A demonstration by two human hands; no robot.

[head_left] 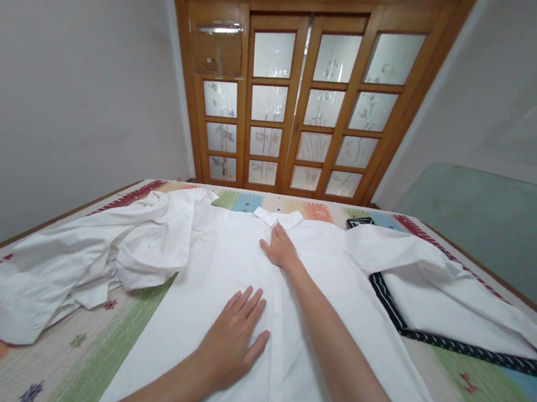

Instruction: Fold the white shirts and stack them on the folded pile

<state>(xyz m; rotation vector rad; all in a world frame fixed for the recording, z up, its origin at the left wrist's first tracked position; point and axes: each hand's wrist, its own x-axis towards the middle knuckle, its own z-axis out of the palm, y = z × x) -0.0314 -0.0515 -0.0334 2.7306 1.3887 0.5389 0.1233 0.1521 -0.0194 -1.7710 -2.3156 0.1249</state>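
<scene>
A white button-up shirt [327,281] lies front side up, its collar [266,214] at the far end and its button strip running towards me. My left hand [237,336] rests flat on the shirt front, left of the buttons, with its fingers stretched out. Farther up, my right hand [282,247] lies just below the collar opening, fingers extended and thumb apart; its fingertips touch the cloth there. The left sleeve [72,261] is crumpled and bunched. On the right, the other sleeve [410,251] spreads outwards, partly over a white cloth [456,311] with black patterned edging.
Beneath the shirt is a colourful striped cloth [101,344] covering the table. A small black-and-white striped item [359,222] lies near the far edge. Walls flank both sides, a pale green panel [497,224] leans at right, and wood-framed glass doors [295,106] stand beyond.
</scene>
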